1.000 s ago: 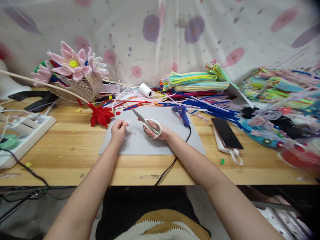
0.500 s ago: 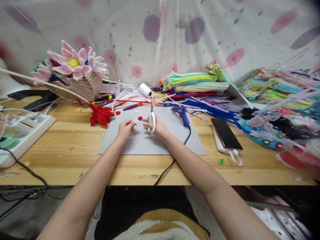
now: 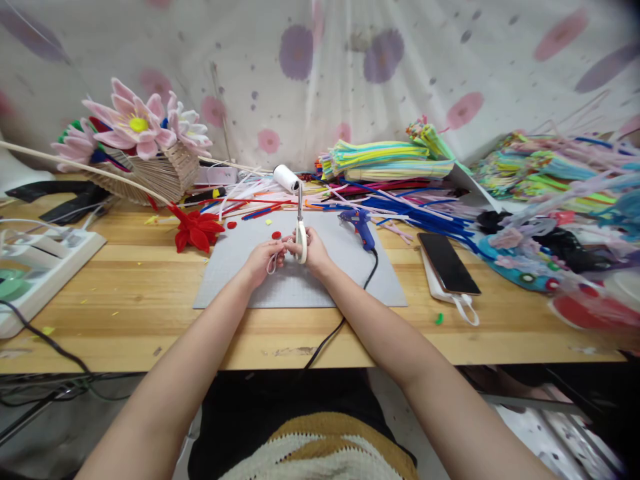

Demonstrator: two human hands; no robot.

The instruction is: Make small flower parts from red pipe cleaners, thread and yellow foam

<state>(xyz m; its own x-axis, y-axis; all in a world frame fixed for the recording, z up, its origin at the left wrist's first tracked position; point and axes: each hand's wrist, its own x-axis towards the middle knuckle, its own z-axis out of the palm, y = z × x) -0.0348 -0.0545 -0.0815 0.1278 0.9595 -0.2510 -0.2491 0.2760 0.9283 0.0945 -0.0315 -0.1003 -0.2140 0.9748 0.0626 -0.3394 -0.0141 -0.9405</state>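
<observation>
My left hand [image 3: 265, 259] is closed in a pinch on a thin white strand [image 3: 271, 265], which hangs in a small loop below the fingers. Against it, my right hand [image 3: 314, 251] has white-handled scissors [image 3: 301, 241] hooked in its grip, blades pointing up and away. The right fingertips meet the left ones at the strand; its exact material is too small to tell. Both hands are above a grey cutting mat [image 3: 240, 293]. Just beyond them lies a small red disc [image 3: 276, 235], with another red piece [image 3: 231, 225] to its left.
A red fuzzy flower [image 3: 197, 230] lies left of the mat. A blue glue gun [image 3: 361, 227] rests on its right, its cable running to the front edge. Further right is a phone [image 3: 447, 262]. Bundles of pipe cleaners [image 3: 385, 160] and a white roll [image 3: 286, 179] stand behind.
My hands have come together and now touch at the fingertips. The white strand now bends into a loop below my left hand. The scissors have turned more upright. The view has shifted slightly.
</observation>
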